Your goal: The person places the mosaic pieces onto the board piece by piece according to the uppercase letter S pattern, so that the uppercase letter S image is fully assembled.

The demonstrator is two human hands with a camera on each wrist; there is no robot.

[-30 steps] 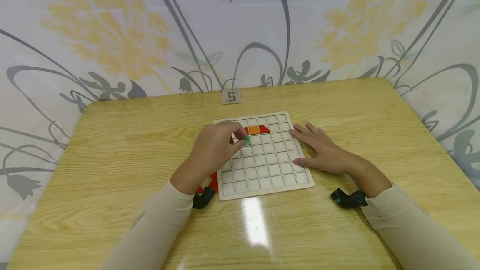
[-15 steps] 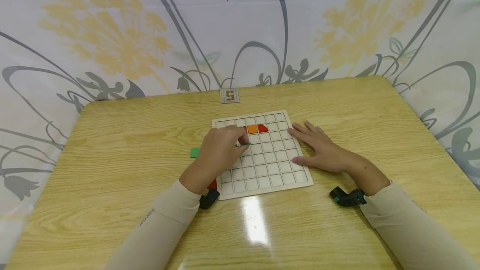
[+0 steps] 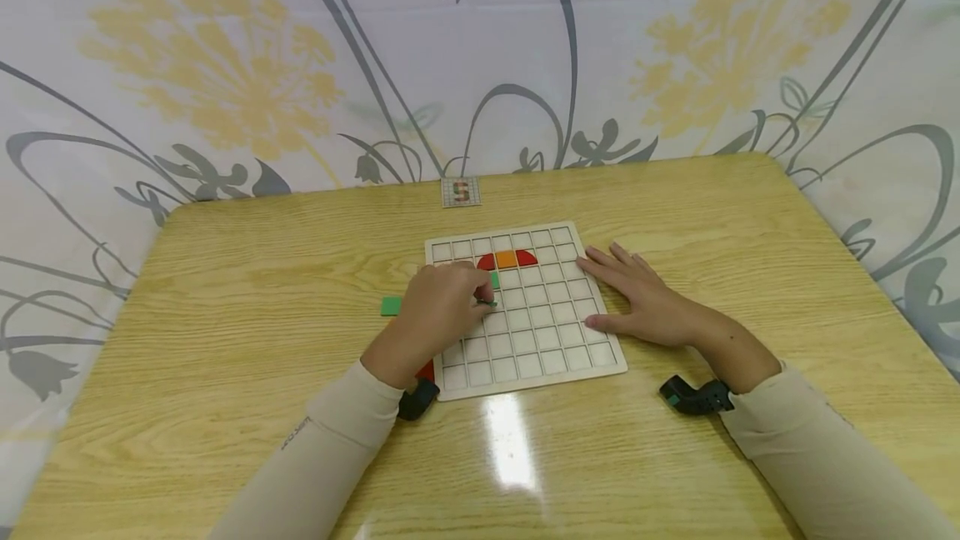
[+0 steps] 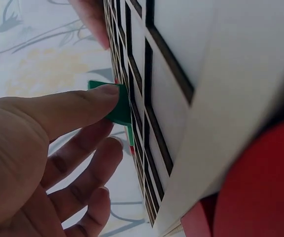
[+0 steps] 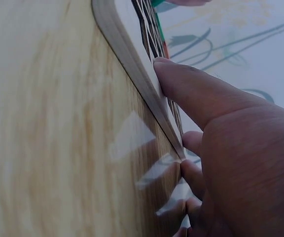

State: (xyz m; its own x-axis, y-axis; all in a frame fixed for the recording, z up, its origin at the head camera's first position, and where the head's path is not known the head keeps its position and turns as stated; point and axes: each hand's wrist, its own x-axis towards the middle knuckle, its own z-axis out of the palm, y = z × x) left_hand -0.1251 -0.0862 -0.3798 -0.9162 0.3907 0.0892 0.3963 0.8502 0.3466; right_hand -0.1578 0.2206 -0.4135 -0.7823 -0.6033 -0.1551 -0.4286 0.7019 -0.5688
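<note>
At the frame's left, a broad stretch of desk (image 3: 247, 340) runs from its slanting edge to the gridded board (image 3: 528, 340); more wood spreads beyond the board's right edge. Near centre, the left hand (image 3: 444, 298) pinches a green piece (image 4: 121, 106) with its thumb at the board's left part. Rightward, the right hand (image 3: 647, 298), fingers apart, touches the board's right edge.

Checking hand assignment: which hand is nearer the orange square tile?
Left. The left hand, pinching a green tile, is just to the near left of the orange square tile; the right hand rests at the board's right edge, farther off.
</note>
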